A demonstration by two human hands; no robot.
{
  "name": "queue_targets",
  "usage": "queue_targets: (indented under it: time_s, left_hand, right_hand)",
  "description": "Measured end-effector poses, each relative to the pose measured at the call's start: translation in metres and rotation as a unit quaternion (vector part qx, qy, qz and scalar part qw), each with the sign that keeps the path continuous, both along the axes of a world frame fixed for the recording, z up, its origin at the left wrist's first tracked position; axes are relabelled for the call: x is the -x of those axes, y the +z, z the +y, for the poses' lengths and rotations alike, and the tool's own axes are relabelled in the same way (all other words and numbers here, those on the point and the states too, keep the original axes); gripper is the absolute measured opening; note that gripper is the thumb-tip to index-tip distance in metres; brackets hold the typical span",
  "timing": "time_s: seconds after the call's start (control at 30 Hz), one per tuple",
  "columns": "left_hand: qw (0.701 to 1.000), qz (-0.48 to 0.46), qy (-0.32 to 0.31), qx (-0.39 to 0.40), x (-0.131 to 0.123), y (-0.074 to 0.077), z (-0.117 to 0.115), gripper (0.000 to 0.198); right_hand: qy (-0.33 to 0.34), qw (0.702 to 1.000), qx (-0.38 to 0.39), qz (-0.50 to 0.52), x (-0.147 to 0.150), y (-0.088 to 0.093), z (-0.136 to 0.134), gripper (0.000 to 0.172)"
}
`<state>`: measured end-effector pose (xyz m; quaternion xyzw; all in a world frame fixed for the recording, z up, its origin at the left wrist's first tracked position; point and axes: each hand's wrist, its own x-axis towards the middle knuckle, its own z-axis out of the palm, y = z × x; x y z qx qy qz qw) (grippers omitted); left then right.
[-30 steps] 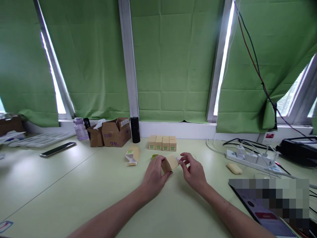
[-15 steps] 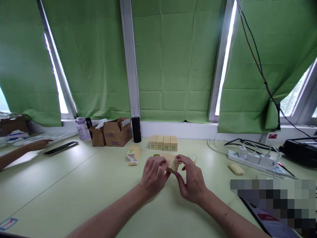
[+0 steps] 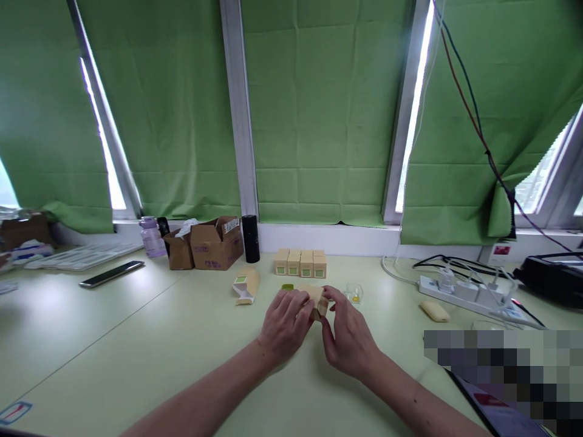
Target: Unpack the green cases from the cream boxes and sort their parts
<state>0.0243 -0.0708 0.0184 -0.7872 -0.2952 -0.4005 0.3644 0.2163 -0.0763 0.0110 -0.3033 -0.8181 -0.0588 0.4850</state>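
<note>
Box (image 3: 314, 294), small, tan: held between both hands, partly hidden by fingers. Left hand (image 3: 285, 321): clamped on its left side. Right hand (image 3: 348, 331): thumb and fingertips pinching its right end. Places from the box: green piece (image 3: 287, 286), just behind left; clear cup (image 3: 354, 294), near right; four-box row (image 3: 300, 264), behind; opened packet (image 3: 246, 286), left; black cylinder (image 3: 250, 238) and brown carton (image 3: 215, 246), farther behind left; phone (image 3: 112, 274), far left; beige case (image 3: 435, 311) and power strip (image 3: 464, 294), well right.
</note>
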Motion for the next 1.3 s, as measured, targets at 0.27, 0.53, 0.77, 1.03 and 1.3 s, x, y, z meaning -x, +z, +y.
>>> queue_targets:
  time_s: [0.27, 0.53, 0.77, 1.03, 1.3]
  left_hand:
    - [0.998, -0.013, -0.007, 0.060, -0.006, -0.005, 0.002, 0.033]
    - [0.985, -0.054, -0.016, 0.163, -0.007, -0.007, -0.001, 0.039]
    - [0.959, -0.119, -0.033, 0.257, -0.001, -0.011, 0.001, 0.052]
    - [0.943, -0.126, -0.083, 0.297, 0.001, -0.008, 0.000, 0.043]
    - [0.933, -0.137, -0.091, 0.322, 0.000, -0.006, -0.001, 0.046]
  right_hand:
    - [-0.029, 0.999, 0.028, 0.010, 0.003, -0.002, 0.000, 0.057]
    - [-0.042, 0.997, 0.052, 0.025, 0.002, -0.007, 0.007, 0.050]
    - [0.023, 0.985, 0.142, 0.097, -0.004, 0.003, 0.010, 0.039]
    - [0.029, 0.993, -0.060, 0.098, -0.007, 0.013, 0.005, 0.044]
    - [0.089, 0.979, -0.183, 0.020, -0.004, 0.016, -0.004, 0.043]
